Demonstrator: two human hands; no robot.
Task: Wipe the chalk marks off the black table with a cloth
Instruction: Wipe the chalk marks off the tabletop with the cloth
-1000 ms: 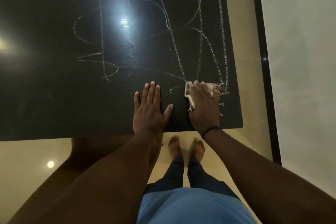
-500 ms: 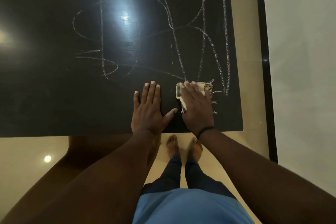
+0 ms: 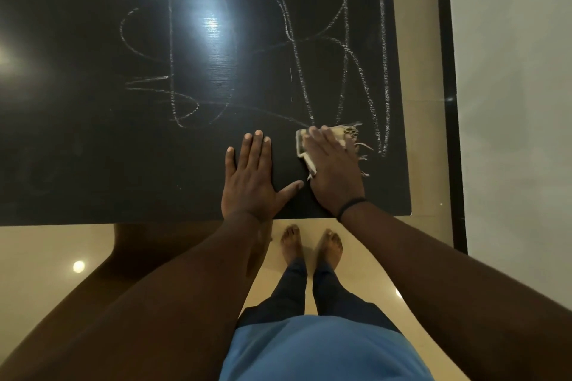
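Note:
The black table (image 3: 93, 164) fills the upper view, with white chalk marks (image 3: 309, 49) looping across its middle and right side. My right hand (image 3: 334, 173) presses flat on a pale frayed cloth (image 3: 340, 134) near the table's front right corner, just below the lower ends of the chalk lines. The cloth's fringe sticks out to the right of my fingers. My left hand (image 3: 253, 179) lies flat on the tabletop, fingers spread, its thumb tip close to my right hand, holding nothing.
The table's front edge (image 3: 154, 223) runs just above my bare feet (image 3: 309, 241) on the beige tiled floor. A black strip (image 3: 448, 102) and a pale wall (image 3: 510, 102) stand to the right. Glare spots shine on the tabletop.
My right hand has slid the cloth to the left and slightly away from me, and the short marks near the front right corner are gone. My left hand has stayed in place.

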